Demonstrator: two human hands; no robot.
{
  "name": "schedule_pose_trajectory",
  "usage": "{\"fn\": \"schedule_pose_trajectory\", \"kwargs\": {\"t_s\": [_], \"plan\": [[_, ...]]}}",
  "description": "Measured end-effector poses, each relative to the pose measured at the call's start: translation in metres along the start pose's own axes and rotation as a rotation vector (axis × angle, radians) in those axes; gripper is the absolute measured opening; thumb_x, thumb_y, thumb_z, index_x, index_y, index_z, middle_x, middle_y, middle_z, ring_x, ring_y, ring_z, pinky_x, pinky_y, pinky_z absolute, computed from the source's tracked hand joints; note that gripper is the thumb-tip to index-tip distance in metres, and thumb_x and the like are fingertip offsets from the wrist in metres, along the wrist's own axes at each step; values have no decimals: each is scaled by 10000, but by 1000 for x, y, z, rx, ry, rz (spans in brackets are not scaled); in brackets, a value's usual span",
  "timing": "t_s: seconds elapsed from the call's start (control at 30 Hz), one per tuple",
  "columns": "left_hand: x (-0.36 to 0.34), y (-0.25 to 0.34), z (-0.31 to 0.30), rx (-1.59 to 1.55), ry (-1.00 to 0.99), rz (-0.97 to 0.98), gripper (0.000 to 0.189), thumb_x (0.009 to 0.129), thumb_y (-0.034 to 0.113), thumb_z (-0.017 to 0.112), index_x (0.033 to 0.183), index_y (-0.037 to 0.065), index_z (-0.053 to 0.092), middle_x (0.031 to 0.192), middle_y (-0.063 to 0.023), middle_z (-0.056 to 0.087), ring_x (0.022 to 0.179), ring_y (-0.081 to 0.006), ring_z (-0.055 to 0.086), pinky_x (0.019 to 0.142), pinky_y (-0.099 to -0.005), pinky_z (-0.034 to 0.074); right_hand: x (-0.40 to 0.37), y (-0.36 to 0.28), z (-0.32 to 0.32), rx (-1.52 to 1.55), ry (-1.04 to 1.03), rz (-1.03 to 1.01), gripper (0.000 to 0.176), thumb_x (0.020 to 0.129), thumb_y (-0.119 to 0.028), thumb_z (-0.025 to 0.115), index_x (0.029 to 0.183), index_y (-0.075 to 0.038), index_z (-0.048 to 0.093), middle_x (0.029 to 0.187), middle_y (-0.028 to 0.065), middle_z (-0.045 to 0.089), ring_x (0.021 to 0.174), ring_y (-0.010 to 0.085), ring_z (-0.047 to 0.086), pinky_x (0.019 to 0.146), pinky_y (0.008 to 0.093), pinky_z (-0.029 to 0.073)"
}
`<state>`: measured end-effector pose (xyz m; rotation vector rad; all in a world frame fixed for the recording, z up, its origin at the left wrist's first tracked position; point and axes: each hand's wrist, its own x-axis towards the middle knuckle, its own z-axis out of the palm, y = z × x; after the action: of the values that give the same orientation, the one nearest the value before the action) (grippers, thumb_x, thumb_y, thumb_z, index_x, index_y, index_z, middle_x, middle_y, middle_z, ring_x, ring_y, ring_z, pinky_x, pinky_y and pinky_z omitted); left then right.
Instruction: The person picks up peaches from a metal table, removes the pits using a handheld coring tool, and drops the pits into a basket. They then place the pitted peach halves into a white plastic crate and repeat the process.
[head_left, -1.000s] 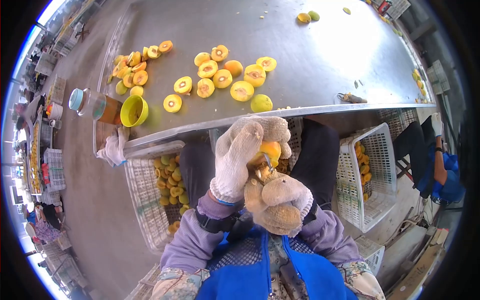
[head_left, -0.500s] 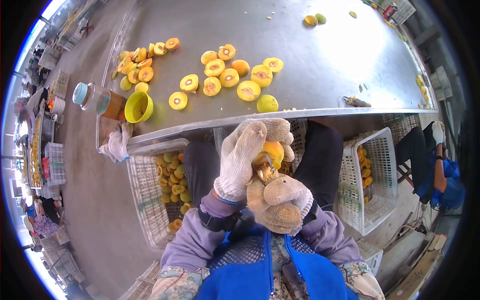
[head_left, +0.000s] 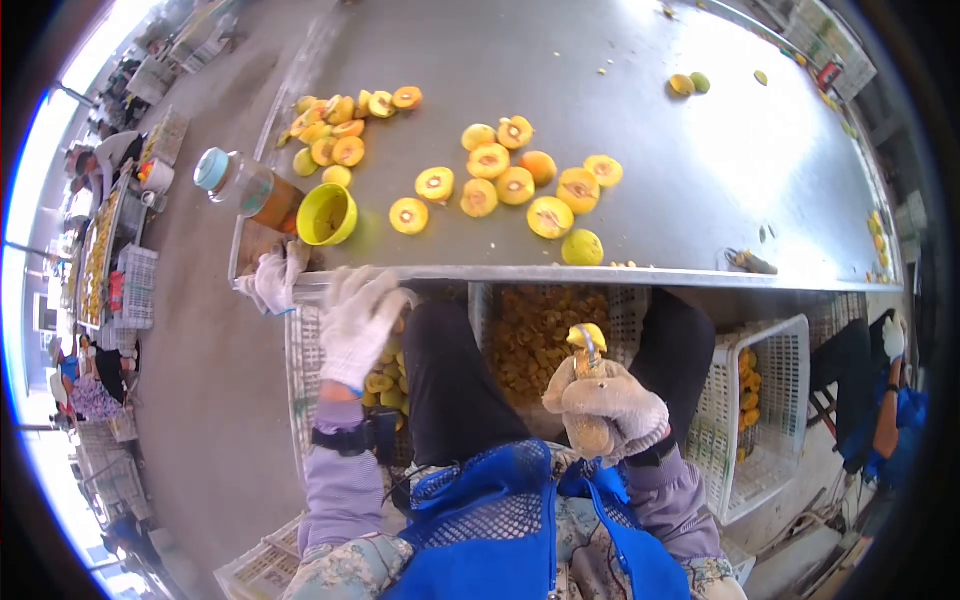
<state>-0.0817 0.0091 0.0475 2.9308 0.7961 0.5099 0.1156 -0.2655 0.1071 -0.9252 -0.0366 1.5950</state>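
Note:
My left hand [head_left: 360,325], in a white knit glove, is over the left crate of yellow-green fruit halves [head_left: 385,380]. Its fingers are stretched out and hold nothing that I can see. In front of my body my right hand [head_left: 608,405], in a stained glove, is closed around the handle of a pitting tool with a curved metal loop [head_left: 590,347]. A yellow piece of fruit [head_left: 588,334] sits at the loop. Below and behind it, a crate between my knees holds many brownish-orange pits or scraps [head_left: 545,345].
On the metal table [head_left: 400,250] lie several cut fruit halves [head_left: 515,186], a fruit pile [head_left: 330,130], a green cup [head_left: 327,214], a jar of brown liquid [head_left: 250,190] and a dark-handled tool [head_left: 750,262]. A white crate [head_left: 780,420] stands right, near another person's gloved hand [head_left: 893,338].
My left hand has moved away from the right hand to the left crate, and its fingers have opened. The orange fruit is gone from between my hands. The view has shifted.

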Motion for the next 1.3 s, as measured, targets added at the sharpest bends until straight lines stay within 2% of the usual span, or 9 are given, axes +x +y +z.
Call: {"fn": "schedule_pose_trajectory", "kwargs": {"t_s": [0.07, 0.2, 0.27, 0.73, 0.87, 0.93, 1.13, 1.23, 1.3], "plan": [[25, 8, 23, -618, -76, -400, 334, 884, 277, 640, 1167, 101, 668, 1268, -119, 614, 1241, -370, 497, 1040, -442, 403, 10, 4, -2, -73, 23, 124, 215, 845, -132, 678, 956, 43, 624, 608, 74, 603, 438, 144, 560, 398, 251, 437], [87, -21, 97, -70, 97, -487, 546, 894, 399, 592, 1346, 102, 512, 1355, -167, 538, 1220, -361, 537, 1013, -435, 442, 12, 8, -1, -213, 9, 68, 176, 895, -173, 683, 932, -12, 624, 588, 66, 591, 460, 132, 540, 412, 244, 393], [113, -31, 107, -137, -273, -761, 604, 865, 446, 611, 1344, 99, 491, 1308, -179, 552, 1186, -341, 567, 981, -442, 469, 11, 5, 3, -206, 89, 81, 160, 885, -154, 682, 912, -8, 623, 572, 75, 590, 451, 148, 539, 414, 258, 396], [65, 75, -5, -1932, -139, -392, 488, 922, 239, 667, 1349, 65, 506, 1094, -24, 605, 951, -121, 590, 803, -272, 518, 30, 16, 18, -574, 210, -12, 137, 930, -233, 642, 936, -116, 572, 582, -3, 554, 414, 80, 458, 378, 199, 343], [53, 114, -38, -909, -300, -104, 470, 887, 315, 666, 1278, 79, 555, 1116, -138, 633, 1060, -275, 620, 949, -333, 470, 44, 23, 17, -687, 367, -127, 111, 835, -116, 688, 872, -29, 630, 617, 60, 624, 440, 155, 556, 449, 277, 473], [51, 115, -37, -859, -261, -259, 393, 909, 339, 615, 1232, 116, 592, 1104, -106, 654, 1028, -235, 644, 907, -343, 490, 50, 29, 10, -772, 296, -424, 115, 815, -119, 684, 888, -57, 620, 631, 38, 616, 446, 131, 548, 460, 260, 477], [40, 115, -34, -1678, -313, -488, 398, 913, 242, 644, 1263, 88, 530, 1085, -54, 638, 1002, -179, 626, 900, -323, 486, 13, 4, 67, -764, 557, -60, 165, 797, -126, 687, 937, -48, 649, 698, 0, 609, 662, 53, 548, 600, 234, 451], [35, 128, -31, -1342, 86, -139, 433, 923, 212, 640, 1311, 87, 494, 1133, -66, 631, 1023, -186, 626, 910, -319, 490, 25, 17, 41, -770, 303, -299, 130, 926, -191, 633, 968, -79, 583, 550, 13, 537, 395, 107, 465, 366, 227, 359], [36, 130, -44, -1207, -25, -170, 441, 931, 214, 632, 1325, 78, 486, 1153, -72, 624, 1048, -184, 618, 924, -308, 485, 31, 19, 43, -945, 468, -405, 170, 800, -142, 686, 921, -31, 643, 691, 19, 620, 647, 63, 555, 607, 247, 466]]}}
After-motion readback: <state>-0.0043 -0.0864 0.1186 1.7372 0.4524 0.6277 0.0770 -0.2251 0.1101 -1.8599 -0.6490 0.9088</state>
